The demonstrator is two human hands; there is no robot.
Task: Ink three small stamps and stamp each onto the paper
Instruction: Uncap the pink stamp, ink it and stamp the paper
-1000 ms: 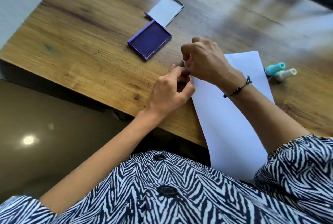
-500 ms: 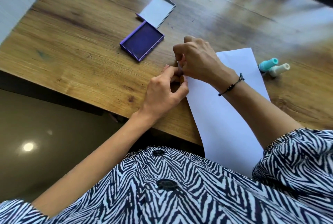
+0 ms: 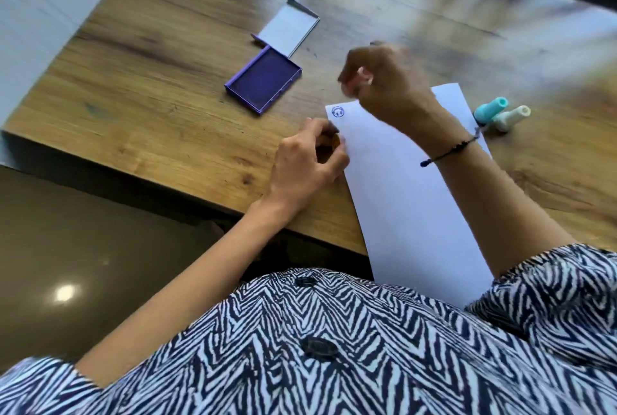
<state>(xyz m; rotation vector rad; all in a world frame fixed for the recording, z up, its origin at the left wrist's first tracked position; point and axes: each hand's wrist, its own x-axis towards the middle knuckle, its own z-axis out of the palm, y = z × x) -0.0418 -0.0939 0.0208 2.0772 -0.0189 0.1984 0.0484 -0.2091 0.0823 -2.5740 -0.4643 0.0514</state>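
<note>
Just one head-worn wide-angle view, looking forward and down from right above the person's chest, tilted a fair bit, close over the desk's [image 3: 160,134] near edge with the left corner in shot and the far edge cropped.

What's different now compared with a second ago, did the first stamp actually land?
The right hand has lifted off the paper's top left corner, blurred in motion, with something pale pinched in its fingers. A round blue print now shows where it was pressing. The left hand stays at the paper's left edge. The open ink pad and the two other stamps lie as before.
</note>
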